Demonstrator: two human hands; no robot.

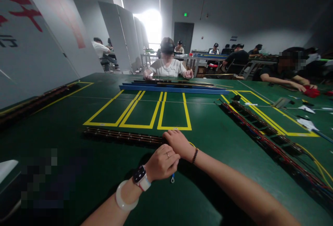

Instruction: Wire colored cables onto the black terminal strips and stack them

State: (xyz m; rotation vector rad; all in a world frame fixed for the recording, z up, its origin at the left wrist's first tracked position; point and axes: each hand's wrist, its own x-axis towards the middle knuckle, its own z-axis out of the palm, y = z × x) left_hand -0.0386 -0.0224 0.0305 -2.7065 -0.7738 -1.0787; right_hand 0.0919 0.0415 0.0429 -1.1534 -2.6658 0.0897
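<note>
A long dark strip with copper-coloured bars (125,136) lies crosswise on the green table in front of me. My right hand (179,144) rests over its right end, fingers curled down around it. Just nearer to me, my left hand (162,163) is closed, its fingertips by my right hand. From under the left fist pokes a short wire end with a blue sleeve and metal ring terminal (172,179). A bit of yellow wire (191,144) shows beside my right wrist. My hands hide the strip's right end and most of the wire.
Yellow tape frames (137,127) mark the green table (109,174). More strips with red, blue and yellow wires (267,142) lie at right, another strip (39,101) at far left. Across the table, a person (168,64) sits behind blue rails (177,89); others work farther off.
</note>
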